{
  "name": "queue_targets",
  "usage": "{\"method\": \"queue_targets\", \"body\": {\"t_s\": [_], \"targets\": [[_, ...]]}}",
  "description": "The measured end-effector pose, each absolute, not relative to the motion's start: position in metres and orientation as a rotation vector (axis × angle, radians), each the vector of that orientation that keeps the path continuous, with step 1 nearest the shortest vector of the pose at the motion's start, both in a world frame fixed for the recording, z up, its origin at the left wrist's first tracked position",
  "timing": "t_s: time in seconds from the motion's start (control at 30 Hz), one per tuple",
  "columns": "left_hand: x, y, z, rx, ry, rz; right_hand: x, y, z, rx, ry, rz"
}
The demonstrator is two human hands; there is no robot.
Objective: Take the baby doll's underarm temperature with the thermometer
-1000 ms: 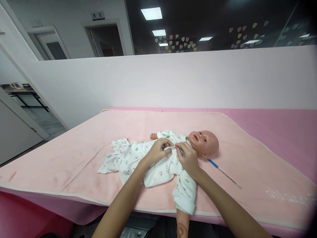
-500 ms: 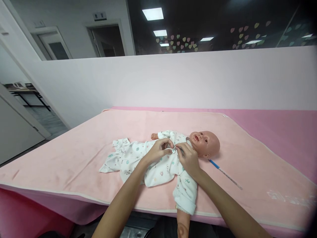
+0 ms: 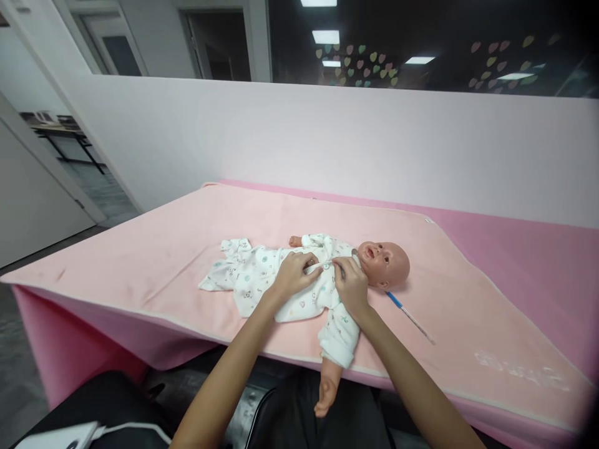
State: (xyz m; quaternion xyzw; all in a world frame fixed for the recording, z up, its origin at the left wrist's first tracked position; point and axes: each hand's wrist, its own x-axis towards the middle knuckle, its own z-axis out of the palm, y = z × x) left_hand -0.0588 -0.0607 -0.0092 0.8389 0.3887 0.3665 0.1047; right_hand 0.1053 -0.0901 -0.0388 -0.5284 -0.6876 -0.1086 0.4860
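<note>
Pinching the white printed cotton baby suit (image 3: 262,280) at its chest opening, left hand (image 3: 292,277) and right hand (image 3: 350,287) meet over the plastic baby doll (image 3: 386,263) lying beneath them.

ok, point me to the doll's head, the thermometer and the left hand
doll's head (image 3: 386,263), head view, on the forehead.
thermometer (image 3: 410,317), head view, mid-shaft on the pink mat.
left hand (image 3: 294,276), head view, back of the hand over the doll's printed suit.

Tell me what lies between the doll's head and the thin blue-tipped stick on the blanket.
Nothing: in the head view, only bare pink blanket separates the doll's head from the stick, whose blue end lies just beside the head.
</note>
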Motion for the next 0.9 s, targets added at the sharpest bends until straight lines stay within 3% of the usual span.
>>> {"method": "queue_targets", "body": {"t_s": [0.3, 0.9], "targets": [[-0.069, -0.093, -0.035, 2.648, 1.451, 1.242, 0.065, -0.099, -0.033, -1.260, -1.901, -0.259], [-0.067, -0.099, -0.039, 2.502, 1.542, 1.577, 0.069, -0.104, -0.037, -1.159, -1.694, -0.148]]}}
